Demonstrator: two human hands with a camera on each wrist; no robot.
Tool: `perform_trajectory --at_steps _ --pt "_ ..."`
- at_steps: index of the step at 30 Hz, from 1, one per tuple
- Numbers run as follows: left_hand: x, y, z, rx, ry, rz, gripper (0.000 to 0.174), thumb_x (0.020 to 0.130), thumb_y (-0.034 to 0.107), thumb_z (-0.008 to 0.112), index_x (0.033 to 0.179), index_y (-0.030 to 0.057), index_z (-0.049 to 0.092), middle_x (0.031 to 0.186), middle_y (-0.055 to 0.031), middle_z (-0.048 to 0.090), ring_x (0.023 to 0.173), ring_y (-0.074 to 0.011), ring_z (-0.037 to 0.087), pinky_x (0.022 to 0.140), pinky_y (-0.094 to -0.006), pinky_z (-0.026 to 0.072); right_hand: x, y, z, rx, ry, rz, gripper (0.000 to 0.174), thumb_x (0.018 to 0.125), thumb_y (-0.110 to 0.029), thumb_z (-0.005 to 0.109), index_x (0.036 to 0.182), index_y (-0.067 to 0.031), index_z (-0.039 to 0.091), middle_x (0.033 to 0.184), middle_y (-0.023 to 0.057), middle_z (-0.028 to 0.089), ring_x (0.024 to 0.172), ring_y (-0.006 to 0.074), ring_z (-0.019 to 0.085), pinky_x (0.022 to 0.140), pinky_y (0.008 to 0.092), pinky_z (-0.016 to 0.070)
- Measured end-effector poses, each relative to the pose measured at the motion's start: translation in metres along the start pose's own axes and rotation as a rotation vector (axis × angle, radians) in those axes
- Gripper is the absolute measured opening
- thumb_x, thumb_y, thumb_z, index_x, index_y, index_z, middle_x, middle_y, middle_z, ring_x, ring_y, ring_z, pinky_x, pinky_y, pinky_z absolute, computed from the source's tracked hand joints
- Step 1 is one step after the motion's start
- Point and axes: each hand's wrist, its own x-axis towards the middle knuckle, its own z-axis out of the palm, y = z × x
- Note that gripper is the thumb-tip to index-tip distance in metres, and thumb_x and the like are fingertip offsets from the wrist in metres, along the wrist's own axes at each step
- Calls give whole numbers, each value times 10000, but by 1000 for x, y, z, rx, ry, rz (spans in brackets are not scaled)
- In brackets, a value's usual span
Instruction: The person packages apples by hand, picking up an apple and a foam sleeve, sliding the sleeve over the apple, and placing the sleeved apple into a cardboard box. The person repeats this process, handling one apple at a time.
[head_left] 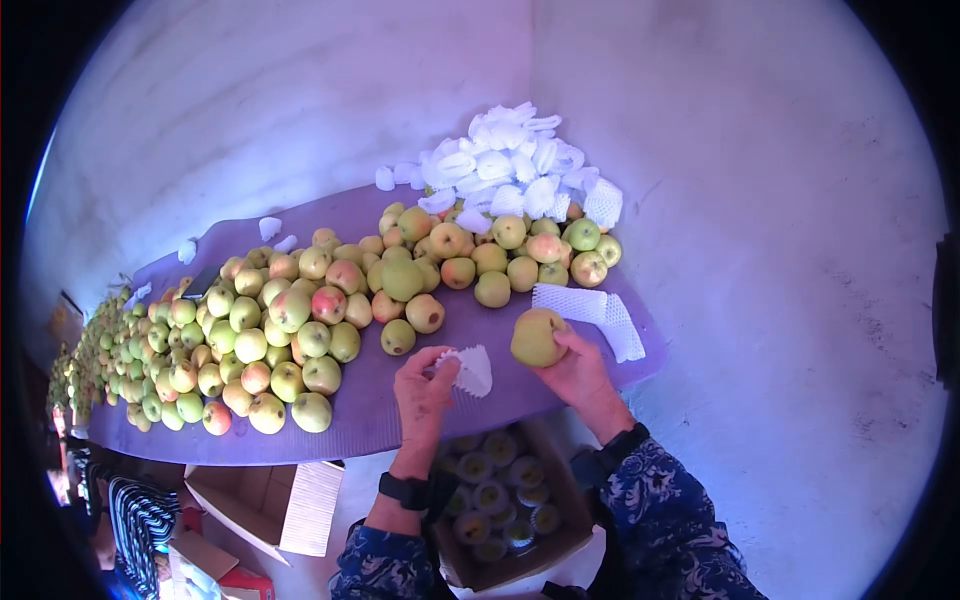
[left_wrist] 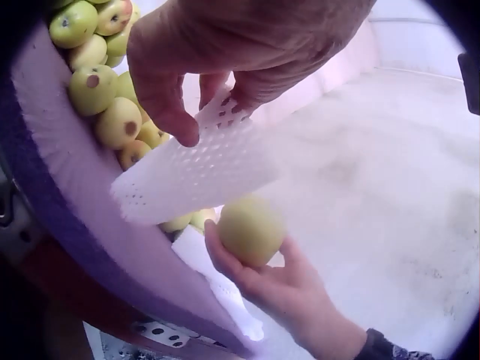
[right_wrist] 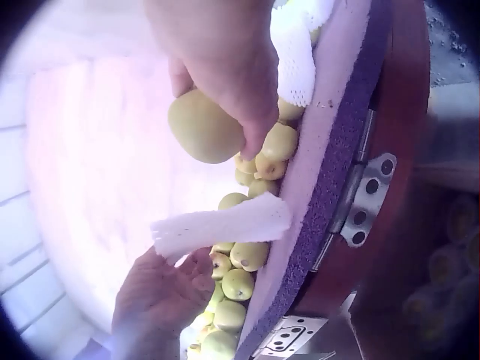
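Observation:
My left hand pinches one end of a white foam net sleeve between thumb and fingers; the sleeve's other end points toward my right hand. Gripped in my right hand is a yellow-green apple, held above the table's front edge. A gap lies between apple and sleeve in the head view. On the purple padded table, just behind the right hand, lie more flat foam sleeves.
A large heap of apples covers the table's left and back. White foam sleeves are piled at the back. Below the front edge stands a cardboard box with sleeved apples; another open carton is further left. A wall rises on the right.

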Motion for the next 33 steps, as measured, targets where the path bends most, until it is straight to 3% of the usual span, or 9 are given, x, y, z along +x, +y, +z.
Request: perform_trajectory --at_steps 1,4,7,13,19,23,27,33 --pt "1 -5 2 50 33 9 216 763 109 696 966 33 691 751 -31 608 584 -102 546 498 -250 440 -1 0 2 -45 8 -23 567 865 -148 589 1374 -27 372 1339 138 476 1246 285 479 1070 447 382" --pt "9 -14 5 353 142 338 238 747 161 746 941 41 681 705 -47 579 604 -144 563 555 -291 461 -9 0 15 -44 28 -27 537 890 -142 596 1367 -19 381 1325 133 489 1235 269 490 1071 432 386" --pt "5 -4 13 530 168 311 220 748 190 754 900 56 671 668 -70 550 612 -196 571 604 -317 472 -13 2 16 -28 16 -14 499 909 -137 593 1349 -4 399 1312 129 501 1224 251 499 1067 412 394" --pt "-8 11 27 650 149 177 176 784 195 710 913 88 658 764 -90 639 683 -237 632 608 -348 486 -22 -1 13 -107 -31 -26 491 917 -160 593 1342 9 414 1303 120 514 1220 242 503 1064 400 396" --pt "-11 7 26 677 246 602 140 829 134 630 964 104 649 822 -110 653 723 -314 643 635 -395 504 -23 -7 10 -154 -52 37 531 927 -221 588 1370 -3 391 1348 132 485 1248 268 484 1079 455 374" --pt "-16 11 21 746 176 502 129 829 152 642 947 99 642 811 -107 643 728 -333 634 631 -412 496 -24 -11 17 -107 -19 63 462 938 -165 564 1350 -11 422 1311 118 515 1218 253 510 1035 416 422" --pt "-18 8 20 810 136 455 123 822 190 666 882 92 624 809 -111 639 730 -342 629 608 -424 478 -28 -15 27 -104 -124 24 479 911 -121 584 1349 -5 429 1316 123 512 1222 254 509 1038 413 418" --pt "-18 -1 26 871 84 458 149 798 218 691 829 90 622 741 -113 646 698 -348 632 583 -433 466 -53 -14 60 -346 -224 78 550 829 -54 644 1342 -6 453 1313 119 509 1229 220 497 1059 379 389"
